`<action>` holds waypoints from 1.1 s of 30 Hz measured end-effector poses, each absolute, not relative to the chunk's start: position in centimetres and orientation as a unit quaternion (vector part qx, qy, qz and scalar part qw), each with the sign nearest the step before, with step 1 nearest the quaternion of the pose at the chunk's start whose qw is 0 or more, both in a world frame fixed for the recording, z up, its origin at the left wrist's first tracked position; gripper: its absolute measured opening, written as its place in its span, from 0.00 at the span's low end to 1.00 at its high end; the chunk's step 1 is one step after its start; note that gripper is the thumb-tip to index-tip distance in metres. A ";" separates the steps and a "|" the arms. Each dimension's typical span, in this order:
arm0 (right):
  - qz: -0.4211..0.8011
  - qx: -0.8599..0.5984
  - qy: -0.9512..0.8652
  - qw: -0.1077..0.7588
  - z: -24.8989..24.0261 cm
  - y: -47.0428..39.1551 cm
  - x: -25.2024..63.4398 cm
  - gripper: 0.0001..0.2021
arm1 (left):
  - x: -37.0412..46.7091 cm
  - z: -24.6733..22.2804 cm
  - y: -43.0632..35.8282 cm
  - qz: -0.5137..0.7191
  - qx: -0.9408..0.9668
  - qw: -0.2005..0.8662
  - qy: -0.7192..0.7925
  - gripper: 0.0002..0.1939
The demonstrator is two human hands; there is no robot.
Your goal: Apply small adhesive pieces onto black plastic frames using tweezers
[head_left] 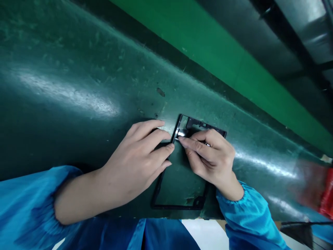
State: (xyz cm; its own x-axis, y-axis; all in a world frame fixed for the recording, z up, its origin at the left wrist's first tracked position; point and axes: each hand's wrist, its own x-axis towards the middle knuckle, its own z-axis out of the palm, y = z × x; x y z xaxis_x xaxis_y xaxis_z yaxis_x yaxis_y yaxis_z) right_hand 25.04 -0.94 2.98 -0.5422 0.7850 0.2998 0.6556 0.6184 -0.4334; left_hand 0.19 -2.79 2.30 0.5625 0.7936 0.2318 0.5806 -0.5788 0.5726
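A thin black rectangular frame (179,207) lies on the green table, close to its front edge. My left hand (140,159) rests along the frame's left side, fingers spread, fingertips touching or just over the rim. My right hand (208,152) is over the upper part of the frame, thumb and index finger pinched together at a small shiny strip (181,133) near the upper left side. Whether the strip is held or only pressed is hidden by the fingertips. Through the frame's middle the green surface shows.
The green table (78,139) has scuffs and dark worn spots. A bright green band (221,59) runs along its far side, with dark metal bars beyond. Something red (326,194) sits at the right edge.
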 end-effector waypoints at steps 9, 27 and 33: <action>0.148 -0.460 -0.840 0.247 3.2 -0.9 24.8 0.19 | 0.3 2.5 -2.9 0.236 0.856 0.224 0.402 0.10; 0.138 -0.466 -0.837 0.252 3.2 -0.9 24.4 0.16 | 0.4 2.5 -3.1 0.236 0.846 0.258 0.402 0.09; 0.130 -0.480 -0.830 0.254 3.0 -0.7 24.2 0.15 | 0.3 2.5 -3.1 0.238 0.850 0.251 0.398 0.09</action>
